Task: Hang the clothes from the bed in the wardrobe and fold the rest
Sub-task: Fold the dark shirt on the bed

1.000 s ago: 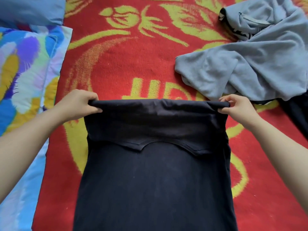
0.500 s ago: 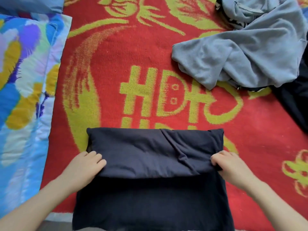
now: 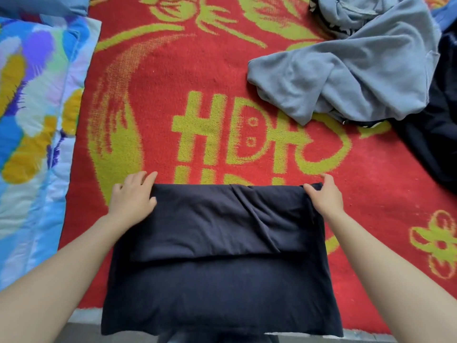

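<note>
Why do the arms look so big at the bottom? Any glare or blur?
Head view: the wide lens stretches the arms toward the lower edge; light is soft and even, no glare; faint shadow under the grey hoodie; the black shirt hides most fold detail; the blanket weave is sharp mid-frame.

Left grip [image 3: 133, 197] flat, right grip [image 3: 324, 197] curled.
</note>
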Available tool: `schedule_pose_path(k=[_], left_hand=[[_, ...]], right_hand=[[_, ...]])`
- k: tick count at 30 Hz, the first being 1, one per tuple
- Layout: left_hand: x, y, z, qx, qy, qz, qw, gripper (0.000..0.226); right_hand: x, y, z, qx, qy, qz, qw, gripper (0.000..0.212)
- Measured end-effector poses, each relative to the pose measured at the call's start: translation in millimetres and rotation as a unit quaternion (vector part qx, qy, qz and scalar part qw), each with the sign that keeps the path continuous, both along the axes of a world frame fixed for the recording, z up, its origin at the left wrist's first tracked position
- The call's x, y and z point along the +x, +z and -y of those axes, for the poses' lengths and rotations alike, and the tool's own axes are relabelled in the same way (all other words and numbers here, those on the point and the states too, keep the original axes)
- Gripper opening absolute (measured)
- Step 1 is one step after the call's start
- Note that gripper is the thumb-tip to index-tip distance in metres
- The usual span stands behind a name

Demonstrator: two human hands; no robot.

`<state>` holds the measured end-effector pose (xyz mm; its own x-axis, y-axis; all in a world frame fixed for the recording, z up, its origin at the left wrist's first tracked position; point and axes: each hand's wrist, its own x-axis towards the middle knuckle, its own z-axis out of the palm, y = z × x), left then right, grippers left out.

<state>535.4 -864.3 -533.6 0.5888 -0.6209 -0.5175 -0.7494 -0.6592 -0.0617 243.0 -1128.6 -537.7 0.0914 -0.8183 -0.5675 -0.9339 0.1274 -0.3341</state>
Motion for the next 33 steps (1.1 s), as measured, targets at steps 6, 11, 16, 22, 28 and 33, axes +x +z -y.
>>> schedule_pose_path(k=[6, 11, 16, 22, 28, 33], left_hand=[[33.3, -9.9, 1.3, 0.084, -0.048, 0.063, 0.993, 0.026], [48.9, -13.7, 3.1, 0.050, 0.019, 0.053, 0.997, 0.025], [48.5, -16.1, 10.6, 0.089, -0.050, -0.071, 0.992, 0.068], [72.7, -3.7, 11.6, 0.110, -0.127, -0.013, 0.986, 0.016], [116.6, 21.2, 33.7, -0.088, -0.060, -0.029, 0.994, 0.007], [112.8, 43.2, 26.9, -0.155, -0.079, -0.052, 0.983, 0.038]], right_hand=[[-8.5, -12.1, 26.1, -0.083, -0.133, 0.066, 0.985, 0.019], [-3.9, -18.3, 23.0, -0.112, -0.095, -0.025, 0.989, 0.025], [8.0, -11.5, -3.2, -0.069, 0.455, -0.120, 0.880, 0.091], [7.1, -6.0, 27.0, -0.081, 0.452, -0.217, 0.862, 0.027], [31.4, 31.5, 82.6, -0.091, 0.369, -0.112, 0.918, 0.025], [29.5, 49.3, 81.4, -0.066, 0.380, -0.105, 0.916, 0.028]])
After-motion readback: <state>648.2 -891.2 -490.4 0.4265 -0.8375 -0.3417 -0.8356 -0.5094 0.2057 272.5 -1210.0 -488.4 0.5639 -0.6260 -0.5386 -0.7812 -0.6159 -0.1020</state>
